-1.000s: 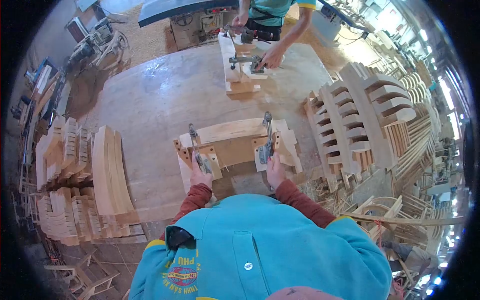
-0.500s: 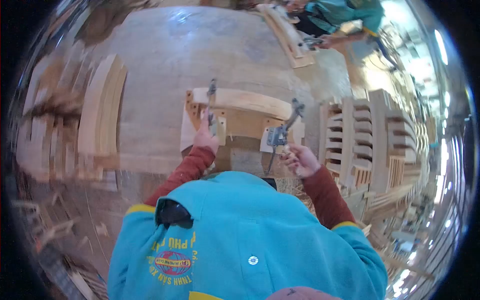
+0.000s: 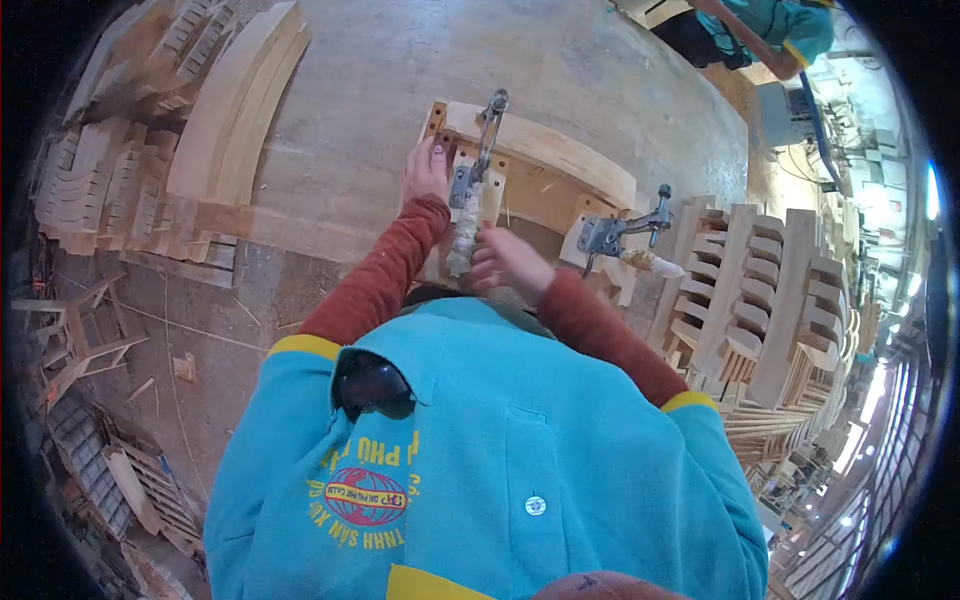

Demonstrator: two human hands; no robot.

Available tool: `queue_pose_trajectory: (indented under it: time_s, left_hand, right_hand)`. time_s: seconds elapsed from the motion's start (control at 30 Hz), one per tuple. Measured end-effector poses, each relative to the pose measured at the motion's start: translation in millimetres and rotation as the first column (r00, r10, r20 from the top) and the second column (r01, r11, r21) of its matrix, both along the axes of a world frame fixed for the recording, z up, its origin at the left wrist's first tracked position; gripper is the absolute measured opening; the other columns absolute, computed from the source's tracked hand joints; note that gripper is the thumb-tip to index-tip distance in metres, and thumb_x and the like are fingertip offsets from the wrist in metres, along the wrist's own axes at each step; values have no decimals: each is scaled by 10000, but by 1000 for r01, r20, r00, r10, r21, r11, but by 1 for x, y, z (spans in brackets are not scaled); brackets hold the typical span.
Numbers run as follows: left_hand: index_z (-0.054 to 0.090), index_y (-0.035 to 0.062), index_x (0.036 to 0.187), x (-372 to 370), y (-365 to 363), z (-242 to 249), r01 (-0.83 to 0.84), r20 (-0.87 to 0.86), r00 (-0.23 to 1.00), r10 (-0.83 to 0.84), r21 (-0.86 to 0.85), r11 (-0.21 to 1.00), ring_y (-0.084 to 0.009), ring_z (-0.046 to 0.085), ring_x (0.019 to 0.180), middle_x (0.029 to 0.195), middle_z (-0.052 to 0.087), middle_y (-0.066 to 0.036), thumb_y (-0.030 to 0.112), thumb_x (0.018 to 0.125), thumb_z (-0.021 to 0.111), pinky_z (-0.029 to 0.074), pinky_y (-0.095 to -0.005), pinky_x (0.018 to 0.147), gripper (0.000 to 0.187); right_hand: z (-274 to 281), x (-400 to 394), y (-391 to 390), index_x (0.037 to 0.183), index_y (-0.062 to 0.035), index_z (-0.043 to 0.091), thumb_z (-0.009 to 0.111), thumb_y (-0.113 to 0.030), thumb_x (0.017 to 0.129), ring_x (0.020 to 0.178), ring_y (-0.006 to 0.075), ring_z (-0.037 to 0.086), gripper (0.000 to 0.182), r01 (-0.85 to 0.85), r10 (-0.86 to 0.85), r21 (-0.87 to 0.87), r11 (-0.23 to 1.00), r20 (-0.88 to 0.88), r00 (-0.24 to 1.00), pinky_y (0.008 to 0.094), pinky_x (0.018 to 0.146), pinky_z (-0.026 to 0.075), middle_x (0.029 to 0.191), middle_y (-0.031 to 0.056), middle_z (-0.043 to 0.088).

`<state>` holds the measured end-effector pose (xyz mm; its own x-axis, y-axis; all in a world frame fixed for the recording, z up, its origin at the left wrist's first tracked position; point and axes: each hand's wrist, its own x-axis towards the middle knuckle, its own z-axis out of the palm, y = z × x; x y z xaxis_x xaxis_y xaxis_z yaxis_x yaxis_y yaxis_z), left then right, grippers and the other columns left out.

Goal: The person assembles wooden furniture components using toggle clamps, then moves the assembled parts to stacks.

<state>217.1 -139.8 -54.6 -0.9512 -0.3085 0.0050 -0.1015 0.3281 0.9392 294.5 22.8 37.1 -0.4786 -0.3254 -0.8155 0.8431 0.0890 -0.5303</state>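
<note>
A curved wooden piece lies along the far side of a wooden jig in front of me. My left hand rests at the jig's left end, fingers stretched out over its edge. Beside it is a metal toggle clamp whose wrapped handle points towards me. My right hand is right at this handle, fingers apart and slightly bent, not wrapped round it. At the jig's right end sits a second toggle clamp, its wrapped handle sticking out to the right, with no hand on it.
Curved wooden boards lie stacked at the left of the worktable. Slotted wooden parts stand in rows on the right. Another person works at the far right corner. Wooden frames stand on the floor at left.
My right hand has left the right clamp and come across to the left clamp's handle. My left hand has moved from the left clamp to the jig's end. The view has turned.
</note>
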Motion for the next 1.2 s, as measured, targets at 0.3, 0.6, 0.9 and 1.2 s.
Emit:
queue_pose_trajectory:
  time_s: [0.3, 0.6, 0.9, 1.2]
  left_hand:
    - [320, 149, 1334, -31, 37, -56, -234, -4, 966, 257, -430, 872, -284, 208, 1313, 1390, 289, -86, 392, 868, 452, 119, -519, 1036, 542]
    - [285, 176, 1349, -29, 38, -40, -222, 10, 966, 257, -473, 853, -253, 258, 1298, 1365, 344, -67, 402, 811, 520, 176, -511, 1006, 629]
    - [257, 184, 1374, -25, 34, -26, -204, 29, 971, 239, -432, 878, -196, 270, 1299, 1374, 331, -34, 390, 795, 563, 213, -484, 996, 686]
    - [277, 166, 1365, -31, 35, -43, -196, 2, 973, 231, -522, 830, -205, 324, 1264, 1352, 360, -52, 415, 794, 551, 256, -460, 981, 681]
  right_hand:
    - [-32, -12, -58, 979, -86, 484, 391, -505, 906, 611, 164, 522, 435, 367, -376, -96, 925, -112, 920, 304, 504, 443, 742, 36, 523]
    - [89, -28, -28, 865, -111, 496, 355, -544, 896, 482, 115, 447, 457, 277, -169, -340, 899, 314, 934, 244, 400, 335, 649, 17, 504]
    - [16, -113, 63, 1212, -45, 435, 608, -257, 780, 1083, 325, 482, 511, 187, 880, 928, 322, -366, 303, 415, 882, 417, 1144, 202, 510]
    - [20, -196, 81, 1283, -240, 377, 486, -166, 834, 1204, 342, 384, 468, -88, 882, 995, -57, 91, 462, 567, 927, 337, 1255, 150, 439]
